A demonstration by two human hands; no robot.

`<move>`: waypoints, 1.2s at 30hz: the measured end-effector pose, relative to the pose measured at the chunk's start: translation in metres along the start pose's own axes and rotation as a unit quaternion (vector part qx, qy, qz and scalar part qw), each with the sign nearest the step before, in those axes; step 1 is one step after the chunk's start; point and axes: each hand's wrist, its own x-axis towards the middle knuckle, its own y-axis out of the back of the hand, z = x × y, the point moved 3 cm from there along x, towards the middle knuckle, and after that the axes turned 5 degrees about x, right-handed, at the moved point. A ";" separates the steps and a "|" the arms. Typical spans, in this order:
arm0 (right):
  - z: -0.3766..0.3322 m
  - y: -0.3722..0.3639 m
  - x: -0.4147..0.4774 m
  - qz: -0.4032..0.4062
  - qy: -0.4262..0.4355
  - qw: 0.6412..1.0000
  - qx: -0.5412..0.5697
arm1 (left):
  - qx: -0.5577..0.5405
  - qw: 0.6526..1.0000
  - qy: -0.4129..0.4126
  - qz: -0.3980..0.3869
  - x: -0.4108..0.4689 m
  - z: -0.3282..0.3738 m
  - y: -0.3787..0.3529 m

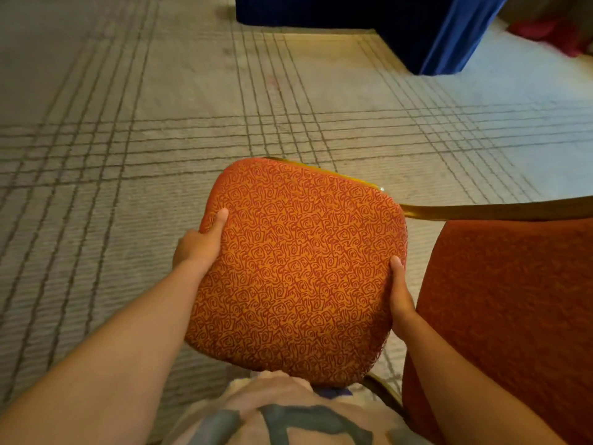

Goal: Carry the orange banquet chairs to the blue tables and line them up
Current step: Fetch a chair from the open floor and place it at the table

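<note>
Hands grip opposite edges of one seat. L side: left hand point(199, 245) clasps the left edge of the orange banquet chair's padded seat point(298, 271), a rounded-square cushion in orange fabric w/ a dark red swirl print. Its thumb point(219, 220) lies flat on the top face; the fingers curl under the edge & are hidden. R side: right hand point(401, 300) clasps the right edge, nearer the viewer, w/ thumb up along the rim & fingers likewise hidden beneath. Seat sits approx. centre of view, close in front of the person's torso, its face tilted toward the camera. Gold-coloured metal frame point(497, 211) shows along the seat's far edge & runs off to the right. Below that bar, near right, is a plain red-orange upholstered panel point(513, 316); whether it is this chair's backrest or another chair cannot be told. Far, centre to right: blue cloth-skirted table point(353, 11), skirt reaching the floor, well apart from the seat. Floor: beige ribbed carpet point(128, 139) w/ dark grid lines. Far right corner: blurred red object point(552, 33), not identifiable. Near bottom edge: pale shirt point(288, 412) w/ blue-grey lettering, just under the seat's near edge.
</note>
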 end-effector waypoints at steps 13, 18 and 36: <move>-0.156 -0.161 0.199 -0.034 -0.011 0.999 0.000 | 0.027 1.000 0.008 -0.012 0.236 0.167 0.027; -0.227 -0.219 0.305 -0.021 -0.038 0.999 -0.016 | 0.009 1.000 0.014 0.012 0.334 0.256 0.037; -0.387 -0.475 0.563 -0.055 -0.041 0.996 -0.056 | -0.004 0.996 0.081 -0.033 0.677 0.403 0.061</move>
